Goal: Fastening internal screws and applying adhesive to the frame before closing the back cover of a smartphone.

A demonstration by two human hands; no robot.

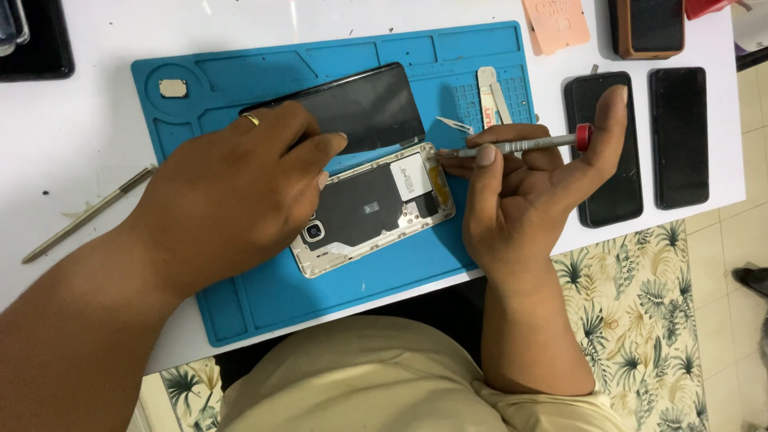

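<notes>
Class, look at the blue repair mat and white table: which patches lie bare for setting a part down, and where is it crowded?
Bare: the blue silicone mat along its near edge below the opened phone, and white table between mat and thin stylus. Crowded: the far right, around two black phones.

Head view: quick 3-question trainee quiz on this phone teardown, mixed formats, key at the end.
1. True or false: the right hand holds the screwdriver with its tip at the opened phone.
2. What does the left hand rest on?
A. the opened phone
B. the stylus
C. the two dark phones beside the mat
3. Fill in: the opened phone lies on a ____ repair mat.

Key: 1 true; 2 A; 3 blue.
</notes>
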